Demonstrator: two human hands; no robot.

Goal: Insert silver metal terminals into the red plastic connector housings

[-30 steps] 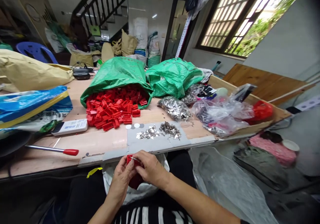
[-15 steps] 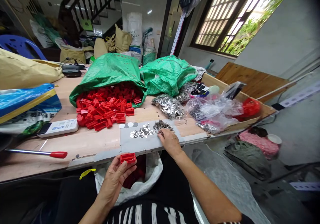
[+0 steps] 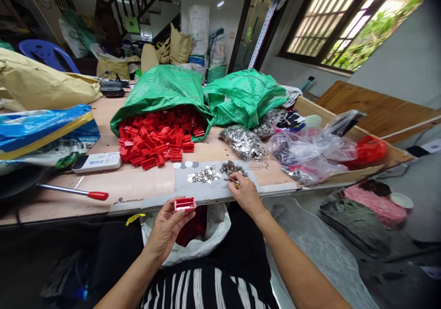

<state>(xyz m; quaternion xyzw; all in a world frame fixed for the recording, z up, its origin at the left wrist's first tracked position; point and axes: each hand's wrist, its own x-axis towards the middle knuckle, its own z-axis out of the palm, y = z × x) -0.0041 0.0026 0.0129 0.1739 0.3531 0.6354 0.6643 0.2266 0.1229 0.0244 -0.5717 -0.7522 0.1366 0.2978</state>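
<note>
My left hand (image 3: 169, 226) grips a small red plastic housing (image 3: 185, 204) between thumb and fingers, just off the table's front edge. Its open, hollow side faces me. Over the grey mat (image 3: 182, 190), my right hand (image 3: 244, 192) has thumb and fingertips pinched together beside a heap of small dark metal pieces (image 3: 233, 167). Whatever lies in that pinch is too small to make out. Left of this heap, flat shiny metal pieces (image 3: 206, 174) are spread on the mat. Many more red housings (image 3: 151, 143) spill from a green woven bag (image 3: 165, 86).
Under the table edge, a white sack (image 3: 217, 228) sits open at my lap. A second green bag (image 3: 244, 95), a clear bag of metal parts (image 3: 243, 142) and a wooden tray (image 3: 389, 168) of plastic bags stand right. A red-tipped lever (image 3: 98, 195) juts in at left.
My view has shifted, so the scene sits further right and a little higher. The red housing is tilted so that more of its inside shows. My right hand stays by the dark metal heap.
</note>
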